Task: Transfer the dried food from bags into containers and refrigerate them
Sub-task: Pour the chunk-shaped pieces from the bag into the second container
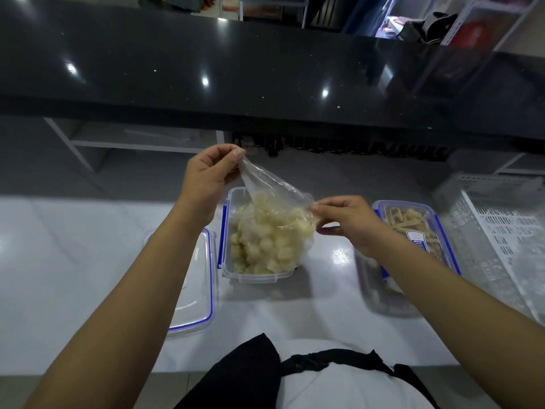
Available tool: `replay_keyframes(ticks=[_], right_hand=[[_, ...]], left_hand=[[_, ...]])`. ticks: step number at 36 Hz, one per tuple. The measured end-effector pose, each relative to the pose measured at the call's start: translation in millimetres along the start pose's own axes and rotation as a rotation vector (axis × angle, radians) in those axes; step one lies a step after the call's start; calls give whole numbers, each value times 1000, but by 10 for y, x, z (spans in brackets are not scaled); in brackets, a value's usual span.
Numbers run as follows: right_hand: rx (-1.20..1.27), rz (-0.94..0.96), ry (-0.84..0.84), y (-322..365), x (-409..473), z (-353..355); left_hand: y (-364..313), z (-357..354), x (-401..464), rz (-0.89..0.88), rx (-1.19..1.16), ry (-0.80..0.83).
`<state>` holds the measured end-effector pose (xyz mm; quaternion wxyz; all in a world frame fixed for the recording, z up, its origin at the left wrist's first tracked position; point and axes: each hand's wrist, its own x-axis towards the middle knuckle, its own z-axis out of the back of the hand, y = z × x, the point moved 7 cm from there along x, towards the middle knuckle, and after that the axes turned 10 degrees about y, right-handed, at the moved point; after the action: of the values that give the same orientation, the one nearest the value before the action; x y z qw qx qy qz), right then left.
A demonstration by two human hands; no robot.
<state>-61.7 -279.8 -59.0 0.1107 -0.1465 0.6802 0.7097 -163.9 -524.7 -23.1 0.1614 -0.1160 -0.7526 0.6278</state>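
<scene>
Your left hand (206, 175) and right hand (345, 219) pinch a crinkly clear bag (274, 196) of pale chunks over the rectangular container (236, 273), mid-frame; no label legible.

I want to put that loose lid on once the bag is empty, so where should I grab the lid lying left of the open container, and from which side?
Take the lid by its long right edge, coming from above. It lies flat on the counter, so only the rim offers purchase, and that edge lies nearest the open container. Probably use the left hand, once it releases the bag.
</scene>
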Motion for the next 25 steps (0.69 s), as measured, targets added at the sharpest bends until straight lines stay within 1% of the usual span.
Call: replay_keyframes(ticks=[4,9,12,16,19,21,23,25], right_hand=[[-10,99,-27,262,-100,26],[-160,270,-164,551,-214,68],[-190,332,-207,650,-246,49],[-470,451,-295,806,-291,10],[-570,555,-294,904,-349,-76],[-644,621,-324,949,-391,-124],[-687,593,-319,933,-370,-157],[-646,536,-315,901,-337,-151]], left_hand=[[-60,59,-23,-10,-1,-25],[-109,75,-22,-24,18,-47],[-145,57,-27,-35,7,-49],[-224,45,-54,-62,-23,-62],[-297,39,-72,-92,-31,-75],[-343,55,-74,-113,-33,-83],[-369,67,-74,-125,-22,-81],[-366,76,-71,-125,-18,-78]])
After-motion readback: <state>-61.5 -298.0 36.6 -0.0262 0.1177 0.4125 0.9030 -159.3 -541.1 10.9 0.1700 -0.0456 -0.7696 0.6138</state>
